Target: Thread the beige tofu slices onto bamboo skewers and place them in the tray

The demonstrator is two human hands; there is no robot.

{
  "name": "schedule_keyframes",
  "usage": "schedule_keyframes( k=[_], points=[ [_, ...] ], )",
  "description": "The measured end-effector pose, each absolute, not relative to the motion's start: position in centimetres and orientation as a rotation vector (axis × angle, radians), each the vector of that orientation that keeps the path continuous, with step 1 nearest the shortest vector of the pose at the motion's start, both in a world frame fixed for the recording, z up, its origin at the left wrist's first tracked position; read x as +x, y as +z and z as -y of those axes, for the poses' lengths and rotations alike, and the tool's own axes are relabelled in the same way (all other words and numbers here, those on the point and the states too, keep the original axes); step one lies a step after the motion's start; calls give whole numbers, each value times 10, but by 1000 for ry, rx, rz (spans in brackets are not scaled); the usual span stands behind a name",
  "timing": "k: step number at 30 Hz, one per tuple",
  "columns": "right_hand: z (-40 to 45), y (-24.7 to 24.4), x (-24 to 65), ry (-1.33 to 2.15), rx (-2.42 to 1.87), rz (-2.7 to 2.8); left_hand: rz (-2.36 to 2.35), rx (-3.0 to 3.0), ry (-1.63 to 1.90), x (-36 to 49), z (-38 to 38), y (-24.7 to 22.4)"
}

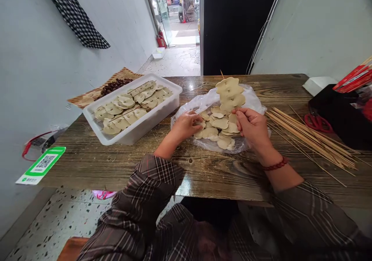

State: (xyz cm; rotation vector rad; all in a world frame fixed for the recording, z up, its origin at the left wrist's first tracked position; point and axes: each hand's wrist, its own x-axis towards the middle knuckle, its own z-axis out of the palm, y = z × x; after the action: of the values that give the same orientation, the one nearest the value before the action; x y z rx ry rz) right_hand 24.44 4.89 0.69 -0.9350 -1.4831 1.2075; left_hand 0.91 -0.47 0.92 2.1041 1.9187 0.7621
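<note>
My right hand (253,129) pinches the lower end of a skewer of thin slices (230,92) and holds it upright above the bag. Several pale, wavy-edged slices are threaded on it, and the stick's tip shows above them. A pile of loose slices (220,123) lies on a clear plastic bag (197,102). At the left edge of that pile is my left hand (187,126), its fingers curved and a little apart from the thumb, near the slices. I see nothing lifted in it.
Filled skewers lie in a white plastic tub (136,131) on the left. Behind it, dark red pieces (114,85) rest on a woven mat (128,73). Bare bamboo skewers (310,137), red-handled scissors (318,123) and a black holder (334,109) are at right. A QR-code card (43,165) sticks out at left.
</note>
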Motion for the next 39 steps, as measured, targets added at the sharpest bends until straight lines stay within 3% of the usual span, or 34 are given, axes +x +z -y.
schedule_keyframes(
  k=[7, 12, 21, 28, 39],
  points=[
    [-49, 5, 244, 1188, -947, 1542, -1954, 2276, 686, 17, 8, 5],
    [-46, 7, 243, 1198, -960, 1561, -1885, 2203, 833, 19, 9, 5],
    [-43, 9, 242, 1226, -965, 1582, -1832, 1643, 1261, 17, 4, 6],
    [-35, 14, 242, 1398, -865, 1680, -1229, 725, 1670, 6, 6, 18],
    [-27, 15, 243, 1451, -810, 2082, -1191, 532, 1893, -3, 6, 23]
  ],
)
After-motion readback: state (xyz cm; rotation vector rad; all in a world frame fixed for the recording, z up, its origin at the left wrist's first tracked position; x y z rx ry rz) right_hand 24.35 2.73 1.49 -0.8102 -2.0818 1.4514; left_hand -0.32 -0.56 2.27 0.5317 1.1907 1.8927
